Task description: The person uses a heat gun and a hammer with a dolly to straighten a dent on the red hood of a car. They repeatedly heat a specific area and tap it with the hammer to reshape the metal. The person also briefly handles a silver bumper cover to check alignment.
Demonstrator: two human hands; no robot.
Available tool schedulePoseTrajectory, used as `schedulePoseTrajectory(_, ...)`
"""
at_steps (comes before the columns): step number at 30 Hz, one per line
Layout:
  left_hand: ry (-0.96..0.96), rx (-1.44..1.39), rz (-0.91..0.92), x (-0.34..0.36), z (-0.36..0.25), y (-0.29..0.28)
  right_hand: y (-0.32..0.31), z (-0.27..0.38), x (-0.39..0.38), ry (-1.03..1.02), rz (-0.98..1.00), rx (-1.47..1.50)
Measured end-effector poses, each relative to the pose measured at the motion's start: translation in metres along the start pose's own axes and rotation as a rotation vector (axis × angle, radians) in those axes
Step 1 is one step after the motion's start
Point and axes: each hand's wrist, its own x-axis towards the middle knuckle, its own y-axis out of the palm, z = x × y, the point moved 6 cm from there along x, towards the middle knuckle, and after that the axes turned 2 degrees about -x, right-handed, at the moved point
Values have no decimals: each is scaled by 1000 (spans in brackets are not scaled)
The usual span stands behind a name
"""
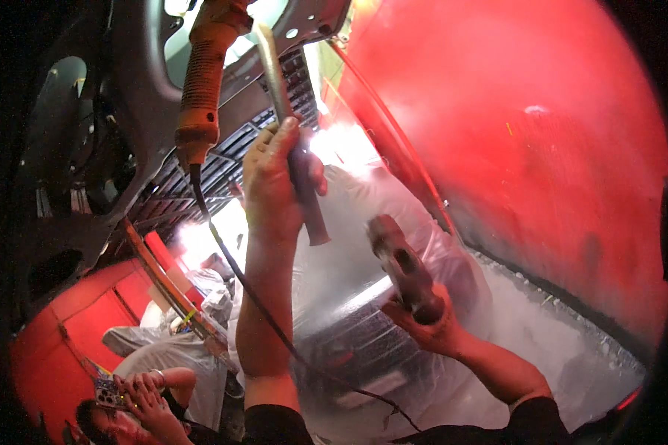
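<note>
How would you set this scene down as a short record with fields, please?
Left hand: gripping a long metal bar, upper end raised
Right hand: holding a dark, hammer-like tool, slightly blurred
Contact: bar and hammer-like tool are apart
Upper left: orange corded tool and dark metal panel with openings
Centre: translucent plastic sheeting beyond the hands
Right: red wall
Lower left: another person holding up a phone

Long metal bar (306,185), raised steeply before us at left, slotted brown hammer head (413,283), tilted, gripped at right.
</note>
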Motion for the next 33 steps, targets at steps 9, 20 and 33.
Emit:
schedulePoseTrajectory(9,34,165,-79,23,-25,11,29,50,78,61,69,451)
schedulePoseTrajectory(20,96,227,-58,49,-36,25,9,97,125,-354,-63,306)
schedulePoseTrajectory(33,1061,1187,-36,14,-63,62,3,116,147,-345,6,466)
